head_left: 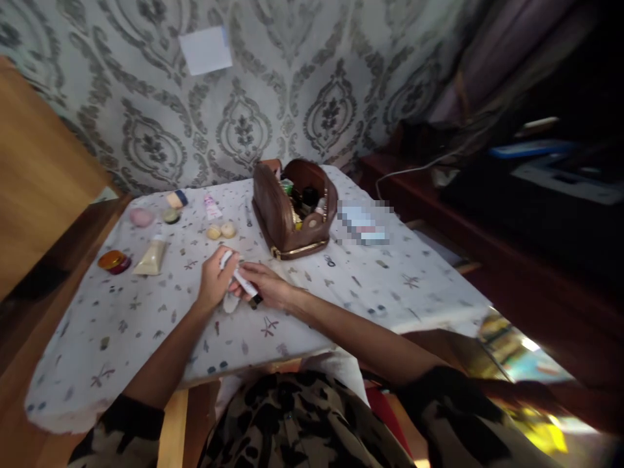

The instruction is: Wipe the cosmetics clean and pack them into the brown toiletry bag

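Between my two hands is a slim white tube with a black end, tilted down to the right. My left hand is closed around its upper part. From the right, the fingers of my right hand are closed on its middle, partly hiding it. A white, soft-looking piece shows below my hands; whether it is held or lies on the cloth I cannot tell. Just beyond my hands stands a brown cosmetic bag, unzipped, with several small containers inside.
On the patterned tablecloth, to the left, are an orange-lidded jar, a cream tube, a pink rounded item, a small green-topped jar, a pink-and-white tube and two round yellowish items. A blurred-out packet lies right of the bag.
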Demonstrator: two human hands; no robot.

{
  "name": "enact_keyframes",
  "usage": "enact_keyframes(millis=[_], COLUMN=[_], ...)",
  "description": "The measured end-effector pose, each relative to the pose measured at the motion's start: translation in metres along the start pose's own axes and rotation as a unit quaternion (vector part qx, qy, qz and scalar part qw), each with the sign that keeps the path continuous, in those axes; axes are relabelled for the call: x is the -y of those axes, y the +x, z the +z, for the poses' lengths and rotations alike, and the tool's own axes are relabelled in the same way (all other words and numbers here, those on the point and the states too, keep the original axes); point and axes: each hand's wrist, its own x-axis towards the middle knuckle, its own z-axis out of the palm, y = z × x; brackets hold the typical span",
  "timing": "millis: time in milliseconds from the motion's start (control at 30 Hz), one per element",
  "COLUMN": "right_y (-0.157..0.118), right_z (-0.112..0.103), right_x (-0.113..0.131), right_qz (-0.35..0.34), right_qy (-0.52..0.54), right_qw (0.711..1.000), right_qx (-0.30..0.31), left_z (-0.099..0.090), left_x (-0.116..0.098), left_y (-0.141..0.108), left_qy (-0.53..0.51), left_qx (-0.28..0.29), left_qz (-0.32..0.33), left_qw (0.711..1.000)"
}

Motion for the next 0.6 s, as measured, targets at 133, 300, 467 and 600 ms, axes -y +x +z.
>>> enact_keyframes(millis=[133, 300, 467, 600], right_y=[0.002, 0.002, 0.000, -0.002], right_z=[-0.001, -0.002, -0.001, -0.002], right_x=[-0.005, -0.005, -0.002, -0.001], right_qz=[-0.027, -0.063, -0.054, -0.049], right_qy=[-0.055, -0.117, -0.055, 0.004], right_qw=[0.998, 0.990, 0.996, 0.998], right_qx=[0.003, -0.039, -0.041, -0.031], left_z=[-0.009, -0.014, -0.003, 0.007], left_x=[0.007, 0.010, 0.011, 0.010], left_y=[0.009, 0.014, 0.008, 0.000], left_qy=[0.031, 0.025, -0.016, -0.017], left_qx=[-0.085, -0.121, -0.066, -0.018], left_qz=[-0.008, -0.035, -0.007, 0.034], left_qw=[0.996, 0.992, 0.998, 0.999])
